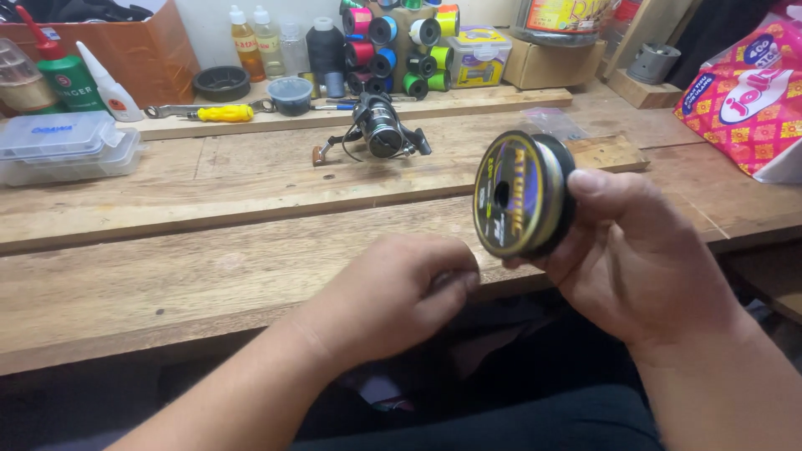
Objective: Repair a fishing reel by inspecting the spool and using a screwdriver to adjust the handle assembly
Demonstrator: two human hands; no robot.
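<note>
Bare forearms, no sleeves; dark trousers (535, 418) on the lap.

We hold a black line spool (522, 194) upright in our right hand (639, 250), thumb on its rim, while our left hand (397, 292) pinches just beside it; a fishing reel (380, 129) lies on the wooden bench (209, 242) behind

Bare bench (209, 276) ahead; fishing reel (380, 129) stands beyond.
</note>
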